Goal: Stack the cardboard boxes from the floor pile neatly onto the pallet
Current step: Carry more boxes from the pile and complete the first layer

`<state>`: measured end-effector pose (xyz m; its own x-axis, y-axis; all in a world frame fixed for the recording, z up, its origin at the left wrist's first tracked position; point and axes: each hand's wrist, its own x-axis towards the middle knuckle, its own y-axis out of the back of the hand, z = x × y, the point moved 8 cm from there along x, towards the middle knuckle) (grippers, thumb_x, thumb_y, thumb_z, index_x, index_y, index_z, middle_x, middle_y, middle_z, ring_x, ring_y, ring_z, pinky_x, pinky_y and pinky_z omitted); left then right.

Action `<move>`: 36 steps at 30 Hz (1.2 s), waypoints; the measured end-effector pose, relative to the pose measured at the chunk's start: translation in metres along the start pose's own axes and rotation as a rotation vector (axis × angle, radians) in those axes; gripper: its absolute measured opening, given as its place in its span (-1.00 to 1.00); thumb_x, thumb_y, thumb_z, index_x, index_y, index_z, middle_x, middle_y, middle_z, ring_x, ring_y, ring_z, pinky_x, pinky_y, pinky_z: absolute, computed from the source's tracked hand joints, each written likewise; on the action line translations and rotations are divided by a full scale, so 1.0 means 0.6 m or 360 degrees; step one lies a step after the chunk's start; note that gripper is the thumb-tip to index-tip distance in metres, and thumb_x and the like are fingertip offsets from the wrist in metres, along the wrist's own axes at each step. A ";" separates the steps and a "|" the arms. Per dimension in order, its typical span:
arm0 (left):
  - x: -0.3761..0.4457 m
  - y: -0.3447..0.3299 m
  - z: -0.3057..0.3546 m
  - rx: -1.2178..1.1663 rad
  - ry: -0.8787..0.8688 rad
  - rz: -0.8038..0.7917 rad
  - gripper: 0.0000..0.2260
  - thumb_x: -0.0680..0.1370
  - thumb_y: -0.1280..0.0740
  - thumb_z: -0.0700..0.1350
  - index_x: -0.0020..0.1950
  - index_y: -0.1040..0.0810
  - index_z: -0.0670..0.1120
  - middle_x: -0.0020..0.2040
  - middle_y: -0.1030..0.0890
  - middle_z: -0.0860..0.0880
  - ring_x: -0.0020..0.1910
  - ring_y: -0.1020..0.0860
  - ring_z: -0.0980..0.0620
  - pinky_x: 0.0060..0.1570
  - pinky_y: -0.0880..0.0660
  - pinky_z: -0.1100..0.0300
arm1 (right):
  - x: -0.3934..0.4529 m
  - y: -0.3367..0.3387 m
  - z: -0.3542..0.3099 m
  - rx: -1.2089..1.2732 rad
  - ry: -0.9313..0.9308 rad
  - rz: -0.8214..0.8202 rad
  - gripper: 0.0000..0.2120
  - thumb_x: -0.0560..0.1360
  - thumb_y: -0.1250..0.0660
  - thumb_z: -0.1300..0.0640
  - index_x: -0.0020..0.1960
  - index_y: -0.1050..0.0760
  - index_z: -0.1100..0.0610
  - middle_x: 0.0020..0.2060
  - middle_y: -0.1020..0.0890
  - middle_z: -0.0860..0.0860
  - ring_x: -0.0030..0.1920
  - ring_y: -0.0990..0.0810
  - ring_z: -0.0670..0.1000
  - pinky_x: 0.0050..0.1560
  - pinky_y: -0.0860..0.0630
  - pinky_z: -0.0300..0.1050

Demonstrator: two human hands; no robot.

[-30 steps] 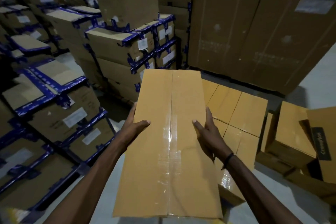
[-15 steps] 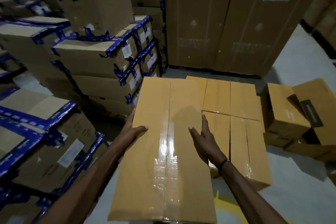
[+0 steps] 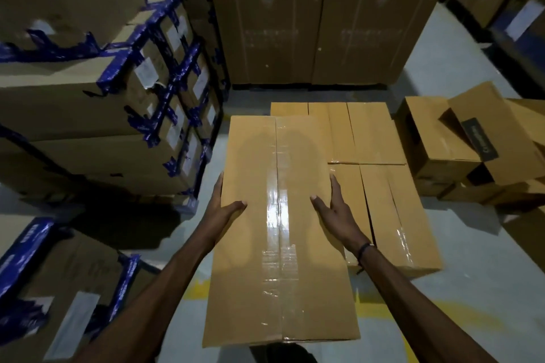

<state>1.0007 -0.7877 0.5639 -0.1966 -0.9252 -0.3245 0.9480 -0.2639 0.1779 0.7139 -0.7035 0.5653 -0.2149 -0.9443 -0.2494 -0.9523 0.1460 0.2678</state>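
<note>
Head view: a long taped cardboard box [image 3: 280, 233] is carried lengthwise between both hands. The left hand [image 3: 222, 209] clasps its left edge, thumb laid on top, fingers along the side. The right hand [image 3: 333, 209] clasps the right edge likewise. The box hangs just left of the flat layer of stacked boxes [image 3: 380, 162]; a loose box pile [image 3: 460, 144] lies on the floor [image 3: 472, 289] to the right.
</note>
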 end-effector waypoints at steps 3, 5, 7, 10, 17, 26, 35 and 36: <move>0.093 -0.002 -0.027 0.0010 0.0043 0.0009 -0.09 0.47 -0.54 -0.07 0.65 -0.05 0.24 0.49 -0.38 0.07 0.32 -0.50 0.06 0.17 -0.56 0.17 | 0.089 -0.013 0.032 -0.0037 -0.0022 0.0028 -0.21 0.65 -0.27 -0.14 0.66 0.20 -0.19 0.63 -0.17 -0.11 0.56 -0.27 0.00 0.50 -0.28 -0.03; 0.146 -0.006 -0.053 0.0039 0.0047 0.0004 -0.16 0.55 -0.47 -0.20 0.65 -0.07 0.22 0.45 -0.38 0.12 0.27 -0.49 0.18 0.05 -0.55 0.33 | 0.142 -0.023 0.059 -0.0085 -0.0038 0.0037 -0.21 0.66 -0.26 -0.15 0.66 0.21 -0.16 0.64 -0.09 -0.08 0.60 -0.18 0.04 0.48 -0.22 -0.07; 0.204 -0.009 -0.093 0.0047 0.0058 -0.0007 -0.19 0.58 -0.45 -0.20 0.64 -0.09 0.28 0.43 -0.41 0.22 0.30 -0.50 0.22 0.07 -0.55 0.32 | 0.195 -0.037 0.094 -0.0090 -0.0062 0.0052 -0.21 0.65 -0.24 -0.16 0.67 0.21 -0.13 0.65 -0.06 -0.07 0.62 -0.13 0.04 0.43 -0.19 -0.11; 0.282 -0.024 -0.149 0.0099 0.0052 -0.0045 -0.21 0.59 -0.45 -0.16 0.62 -0.08 0.31 0.42 -0.33 0.40 0.29 -0.42 0.46 0.03 -0.50 0.46 | 0.265 -0.054 0.162 -0.0093 -0.0095 0.0101 -0.22 0.64 -0.23 -0.22 0.66 0.20 -0.18 0.65 -0.06 -0.09 0.62 -0.12 0.02 0.45 -0.19 -0.09; 0.440 -0.069 -0.311 0.0114 0.0052 -0.0141 -0.20 0.54 -0.49 -0.01 0.59 -0.08 0.40 0.50 -0.33 0.34 0.43 -0.40 0.26 0.33 -0.46 0.10 | 0.398 -0.100 0.356 -0.0060 -0.0239 0.0137 -0.25 0.65 -0.23 -0.20 0.64 0.19 -0.27 0.65 -0.04 -0.14 0.61 -0.13 -0.01 0.45 -0.19 -0.10; 0.619 -0.125 -0.539 0.0026 0.0101 -0.0173 -0.16 0.53 -0.50 0.00 0.63 -0.04 0.31 0.47 -0.39 0.20 0.29 -0.51 0.24 0.01 -0.55 0.36 | 0.555 -0.144 0.573 -0.0104 -0.0300 0.0159 -0.22 0.63 -0.29 -0.18 0.67 0.12 -0.18 0.65 -0.06 -0.13 0.54 -0.10 -0.13 0.45 -0.14 -0.07; 0.714 -0.169 -0.636 -0.0001 0.0083 -0.0256 -0.22 0.59 -0.45 -0.15 0.64 -0.07 0.24 0.48 -0.41 0.15 0.28 -0.53 0.27 0.00 -0.56 0.40 | 0.631 -0.142 0.690 -0.0069 -0.0323 0.0286 -0.35 0.63 -0.31 -0.15 0.63 -0.09 -0.23 0.60 -0.18 -0.16 0.49 -0.17 -0.19 0.43 -0.24 -0.05; 0.719 -0.175 -0.641 0.0000 0.0087 -0.0250 -0.21 0.60 -0.45 -0.15 0.64 -0.06 0.24 0.48 -0.40 0.16 0.27 -0.52 0.30 0.00 -0.55 0.41 | 0.636 -0.139 0.697 -0.0079 -0.0326 0.0294 -0.35 0.63 -0.31 -0.14 0.63 -0.09 -0.23 0.60 -0.20 -0.14 0.48 -0.18 -0.18 0.43 -0.24 -0.06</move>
<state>0.9128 -1.0542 0.0480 -0.3286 -0.8563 -0.3984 0.9067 -0.4042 0.1209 0.6209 -0.9528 0.0588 -0.4277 -0.8230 -0.3738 -0.8824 0.2905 0.3700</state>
